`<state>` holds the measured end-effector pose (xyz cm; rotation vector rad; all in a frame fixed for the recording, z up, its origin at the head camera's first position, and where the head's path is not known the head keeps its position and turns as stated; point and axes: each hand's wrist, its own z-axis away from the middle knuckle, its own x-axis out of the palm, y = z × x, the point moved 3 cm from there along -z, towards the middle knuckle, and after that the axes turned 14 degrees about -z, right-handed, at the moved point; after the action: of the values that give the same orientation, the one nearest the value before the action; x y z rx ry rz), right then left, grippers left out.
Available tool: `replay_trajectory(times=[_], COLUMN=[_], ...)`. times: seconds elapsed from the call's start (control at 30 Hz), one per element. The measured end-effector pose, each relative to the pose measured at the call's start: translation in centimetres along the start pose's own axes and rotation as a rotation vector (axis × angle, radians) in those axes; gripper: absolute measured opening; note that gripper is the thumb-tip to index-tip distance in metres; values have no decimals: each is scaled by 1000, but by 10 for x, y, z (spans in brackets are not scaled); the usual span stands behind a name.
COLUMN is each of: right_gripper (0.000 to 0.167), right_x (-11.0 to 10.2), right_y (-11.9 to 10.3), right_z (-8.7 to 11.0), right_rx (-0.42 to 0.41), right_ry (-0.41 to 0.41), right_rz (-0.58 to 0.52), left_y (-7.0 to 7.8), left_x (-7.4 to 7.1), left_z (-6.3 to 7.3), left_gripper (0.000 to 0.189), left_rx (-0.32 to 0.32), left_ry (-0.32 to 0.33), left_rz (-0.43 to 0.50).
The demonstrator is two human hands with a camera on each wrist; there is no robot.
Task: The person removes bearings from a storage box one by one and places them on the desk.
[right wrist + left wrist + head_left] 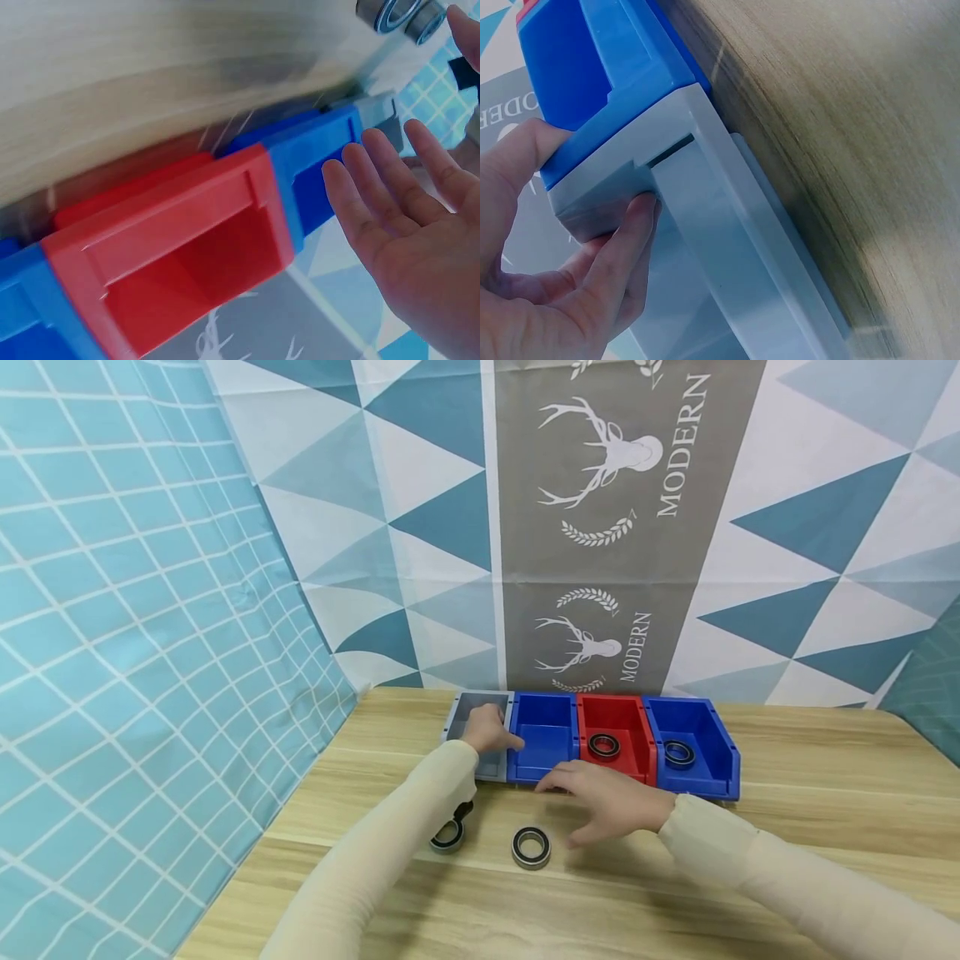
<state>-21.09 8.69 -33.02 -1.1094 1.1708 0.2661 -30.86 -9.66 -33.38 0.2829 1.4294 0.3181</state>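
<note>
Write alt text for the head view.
A person's left hand is over a grey bin, and the right hand hovers above a wooden table beside a ring. The red bin and far-right blue bin each hold one; another lies by the left sleeve.

Bins (pixel 546 747), bearings (pixel 531 862) — this looks like a workshop.

A wood-grain table (pixel 813 768); behind its far edge, a triangle-patterned cloth (pixel 540 556) with white stag heads (pixel 624 454) and "MODERN"; along its left edge, a white-gridded, light-blue cloth (pixel 127 635).
</note>
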Motion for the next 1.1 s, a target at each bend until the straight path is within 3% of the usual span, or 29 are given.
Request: replay_trajectory(times=[0.27,0.57,0.87,1.1], right_gripper=[62,63,62,61], right_x=[-16,-21,-41,-51], right_y=[16,32,43,54], right_z=[16,31,41,50], right_rx=[97,136,166,208], right_ry=[83,186,358,375], right_rz=[-46,-8,92,108], left_y=[2,-2,-1,-1], left_x=[0,1,1,1], left_z=[1,1,0,-2], left_gripper=[41,51,48,48], left_rx=[-3,-6,-18,-12], left_ry=[3,-10,-8,-11], left_rz=[6,20,14,13])
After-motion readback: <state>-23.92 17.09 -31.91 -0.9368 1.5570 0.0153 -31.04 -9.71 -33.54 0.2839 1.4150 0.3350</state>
